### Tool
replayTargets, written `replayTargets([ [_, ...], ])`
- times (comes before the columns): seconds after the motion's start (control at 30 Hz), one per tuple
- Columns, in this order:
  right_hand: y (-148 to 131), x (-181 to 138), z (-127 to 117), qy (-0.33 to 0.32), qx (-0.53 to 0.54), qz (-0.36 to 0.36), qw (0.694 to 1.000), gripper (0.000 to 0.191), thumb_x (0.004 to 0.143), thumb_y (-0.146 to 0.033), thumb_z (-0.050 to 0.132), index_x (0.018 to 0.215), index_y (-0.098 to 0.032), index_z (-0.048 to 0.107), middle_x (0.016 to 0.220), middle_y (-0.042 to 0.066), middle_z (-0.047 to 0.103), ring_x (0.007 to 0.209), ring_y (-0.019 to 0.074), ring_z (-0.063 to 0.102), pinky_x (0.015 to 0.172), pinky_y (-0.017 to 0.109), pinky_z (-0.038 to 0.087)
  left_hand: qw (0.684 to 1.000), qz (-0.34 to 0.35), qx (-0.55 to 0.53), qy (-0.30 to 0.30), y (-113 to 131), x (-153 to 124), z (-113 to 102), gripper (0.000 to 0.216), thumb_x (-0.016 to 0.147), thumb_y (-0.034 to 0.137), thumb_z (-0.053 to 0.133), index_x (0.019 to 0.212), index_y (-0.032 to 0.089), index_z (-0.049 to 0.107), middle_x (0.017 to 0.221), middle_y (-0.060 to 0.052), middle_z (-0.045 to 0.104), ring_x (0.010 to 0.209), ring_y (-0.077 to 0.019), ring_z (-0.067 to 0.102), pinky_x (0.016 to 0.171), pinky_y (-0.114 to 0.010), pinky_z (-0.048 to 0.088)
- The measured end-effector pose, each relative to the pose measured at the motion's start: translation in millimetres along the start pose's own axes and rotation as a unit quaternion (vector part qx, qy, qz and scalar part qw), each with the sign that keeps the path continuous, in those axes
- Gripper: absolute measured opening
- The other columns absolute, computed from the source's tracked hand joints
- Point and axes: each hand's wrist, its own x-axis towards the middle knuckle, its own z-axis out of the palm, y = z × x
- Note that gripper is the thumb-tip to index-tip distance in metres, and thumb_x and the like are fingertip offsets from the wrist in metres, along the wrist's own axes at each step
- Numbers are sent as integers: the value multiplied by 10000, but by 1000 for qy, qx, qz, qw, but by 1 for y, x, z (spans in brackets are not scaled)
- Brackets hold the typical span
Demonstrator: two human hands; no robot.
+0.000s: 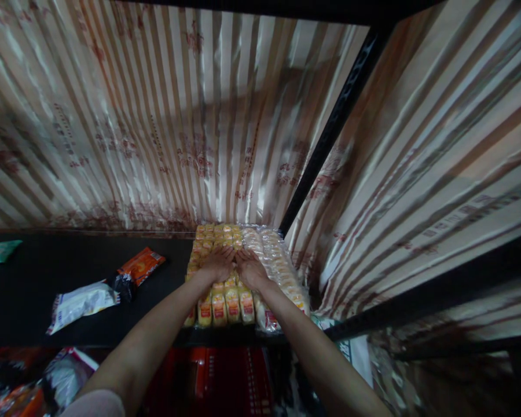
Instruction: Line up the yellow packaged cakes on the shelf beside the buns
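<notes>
Rows of small yellow wrapped snack packs [218, 307] are lined up on a black shelf. My left hand [219, 262] lies flat on top of them, fingers stretched forward. Beside it, my right hand [249, 267] rests palm down near the right edge of the yellow rows, its fingers also stretched out. The fingertips of both hands are close together. Along the right side of the yellow packs sits a clear plastic bag of pale wrapped packs [282, 272], under or next to my right wrist. Some packs are hidden by my hands and forearms.
To the left on the shelf [17, 307] lie a white packet [83, 302], an orange packet [141, 265] and a green packet [0, 252]. A striped curtain [156, 116] hangs behind. A black metal post [330, 133] stands at the right corner. More packets [67, 373] lie below.
</notes>
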Motion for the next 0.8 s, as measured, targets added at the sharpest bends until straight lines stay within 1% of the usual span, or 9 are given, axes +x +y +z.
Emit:
replayTargets([
  [0.13,3,-8,-2,29,16,11,999,472,909,-202,296,1344,-64,415,1410,142,404,1344,186,296,1120,366,161,1000,1,9,21,4,-10,-2,486,929,326,215,1331,140,414,1394,-104,440,1318,-206,350,1106,-419,201],
  [0.2,1,-16,-7,43,24,11,999,475,901,-197,298,1340,-64,423,1412,138,402,1345,183,292,1120,362,175,999,7,9,34,10,-17,-5,480,928,324,218,1330,149,415,1389,-101,447,1313,-203,358,1111,-430,193],
  [0.27,-4,-25,-13,56,35,10,998,471,894,-189,303,1325,-69,448,1396,131,430,1334,183,312,1117,356,196,999,10,5,39,16,-25,-8,482,928,321,218,1333,140,410,1395,-106,438,1315,-201,357,1118,-432,186],
  [0.37,-12,-40,-19,73,51,9,996,448,880,-177,328,1280,-94,509,1333,105,511,1298,190,370,1116,344,210,999,14,-2,38,27,-38,-11,488,931,325,218,1326,121,421,1388,-117,444,1314,-210,360,1127,-442,171],
  [0.43,-14,-50,-18,82,56,10,995,431,866,-162,349,1247,-114,546,1302,88,544,1274,194,402,1116,339,212,999,18,-3,46,33,-47,-12,486,933,325,221,1319,119,432,1382,-123,450,1315,-221,359,1129,-458,162],
  [0.53,-14,-59,-11,76,58,13,995,428,854,-145,367,1235,-100,556,1291,104,552,1271,204,407,1112,346,223,998,16,-9,61,40,-56,-9,490,937,332,219,1324,118,430,1391,-129,434,1322,-236,346,1118,-473,192],
  [0.67,-12,-59,-4,61,68,14,996,437,824,-110,398,1231,-92,558,1276,122,560,1286,213,389,1111,376,228,998,-1,-21,59,43,-55,-4,494,935,342,241,1319,100,436,1384,-143,438,1310,-244,365,1102,-475,231],
  [0.8,-14,-57,-3,85,85,4,993,430,826,-99,386,1215,-97,570,1247,127,583,1275,209,405,1092,392,277,997,-3,-21,68,43,-52,-2,474,926,322,276,1297,91,459,1372,-149,452,1300,-239,382,1104,-465,233],
])
